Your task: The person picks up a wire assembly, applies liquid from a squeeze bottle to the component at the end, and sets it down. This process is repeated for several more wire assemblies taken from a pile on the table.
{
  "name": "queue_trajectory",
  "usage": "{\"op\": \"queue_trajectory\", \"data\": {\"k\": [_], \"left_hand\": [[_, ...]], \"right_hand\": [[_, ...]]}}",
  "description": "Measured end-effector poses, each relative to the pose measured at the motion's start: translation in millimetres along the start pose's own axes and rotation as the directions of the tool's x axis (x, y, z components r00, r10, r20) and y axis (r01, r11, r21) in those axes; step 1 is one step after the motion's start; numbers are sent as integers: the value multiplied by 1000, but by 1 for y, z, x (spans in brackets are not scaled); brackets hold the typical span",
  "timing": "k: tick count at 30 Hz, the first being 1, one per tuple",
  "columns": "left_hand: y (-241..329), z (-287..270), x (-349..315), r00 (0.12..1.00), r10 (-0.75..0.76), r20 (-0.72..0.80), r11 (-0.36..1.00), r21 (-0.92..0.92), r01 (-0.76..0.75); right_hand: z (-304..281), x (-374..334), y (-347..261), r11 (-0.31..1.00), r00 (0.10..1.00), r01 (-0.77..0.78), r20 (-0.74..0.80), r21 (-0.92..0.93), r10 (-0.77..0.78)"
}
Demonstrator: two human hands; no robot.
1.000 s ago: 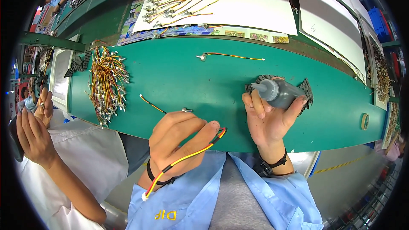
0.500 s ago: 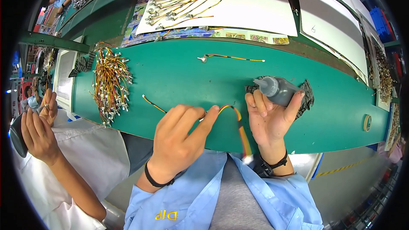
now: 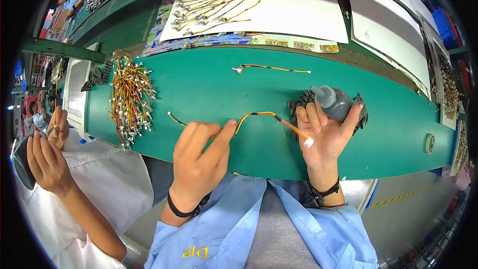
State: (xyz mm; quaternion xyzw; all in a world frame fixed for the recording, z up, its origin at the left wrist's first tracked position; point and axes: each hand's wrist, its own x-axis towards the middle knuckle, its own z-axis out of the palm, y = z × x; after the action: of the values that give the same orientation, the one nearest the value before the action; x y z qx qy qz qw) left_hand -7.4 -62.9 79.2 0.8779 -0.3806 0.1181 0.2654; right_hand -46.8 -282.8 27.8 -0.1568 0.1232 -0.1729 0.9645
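"What is held by the left hand [image 3: 199, 159]?"

"A thin red, yellow and black wire lead [image 3: 256, 114] with a white plug [image 3: 309, 142] is pinched in nearly closed fingers, over the green tabletop's [image 3: 224, 89] near side."

"And by the right hand [image 3: 322, 142]?"

"A dark grey plastic squeeze bottle [image 3: 340, 105], farther right, is cradled in half-curled fingers."

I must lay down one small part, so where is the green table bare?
Bare: between the wire bundle and the lone far wire; also between the dark cloth and the tape roll. Crowded: around the left hand and the bottle.
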Motion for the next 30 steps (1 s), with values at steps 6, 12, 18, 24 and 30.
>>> {"op": "queue_trajectory", "data": {"k": [6,12,18,24,30], "left_hand": [[-9,8,-8,995,-102,-9,991,-92,101],[-9,3,-6,992,-63,-113,991,-126,49],[-7,0,-5,982,-16,-188,995,-103,-4],[-5,0,-7,963,-31,-268,993,-119,-1],[-3,1,-5,947,2,-322,990,-131,-46]], "right_hand": [[0,0,0,1000,999,-9,-36,-19,8],[-2,3,4,1000,999,-28,-26,-8,28],[-4,4,4,999,998,-37,-43,-10,37],[-4,4,5,999,996,-44,-72,-13,43],[-2,3,2,999,995,-46,-92,-10,44]]}}
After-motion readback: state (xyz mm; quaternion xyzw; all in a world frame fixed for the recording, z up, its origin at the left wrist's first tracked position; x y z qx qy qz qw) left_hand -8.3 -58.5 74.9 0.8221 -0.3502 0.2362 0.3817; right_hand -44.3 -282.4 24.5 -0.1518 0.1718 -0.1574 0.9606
